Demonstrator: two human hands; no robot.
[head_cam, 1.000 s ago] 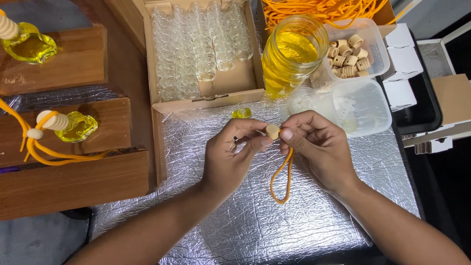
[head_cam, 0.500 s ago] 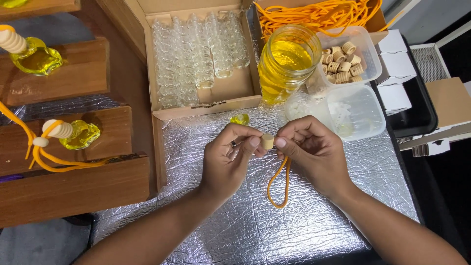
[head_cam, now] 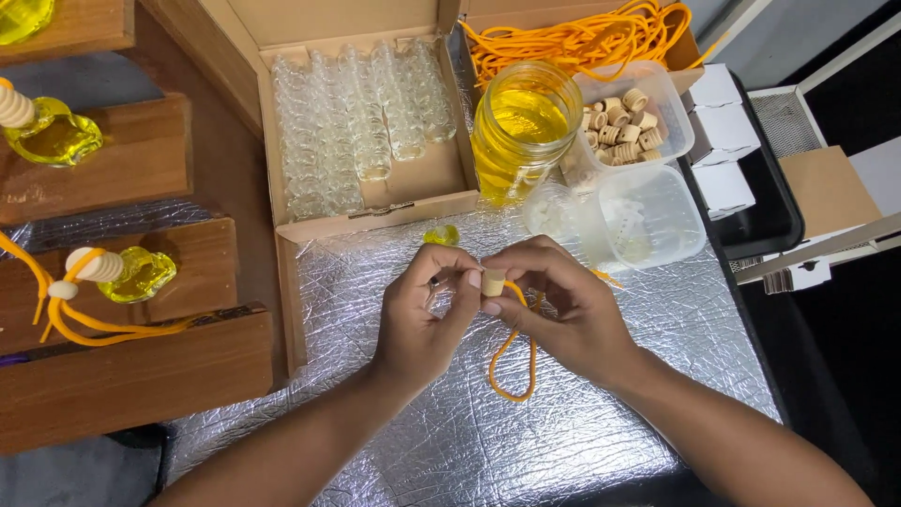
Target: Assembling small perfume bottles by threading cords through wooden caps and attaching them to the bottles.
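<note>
Hands meet over the foil-covered table (head_cam: 582,441), left hand (head_cam: 422,319) and right hand (head_cam: 563,314) together pinching a small wooden cap (head_cam: 494,282) at fingertip level, likely to steady it, orange cord (head_cam: 511,361) looping below, jar of yellow liquid (head_cam: 524,127) near.

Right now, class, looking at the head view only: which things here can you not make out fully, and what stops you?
- Orange cord: its upper end hidden behind the right hand.
- Small wooden cap: mostly covered by fingertips of both hands; left hand.
- Small yellow bottle: partly hidden behind the left hand.
- Yellow bottle at top left: cut off by the frame edge.
</note>
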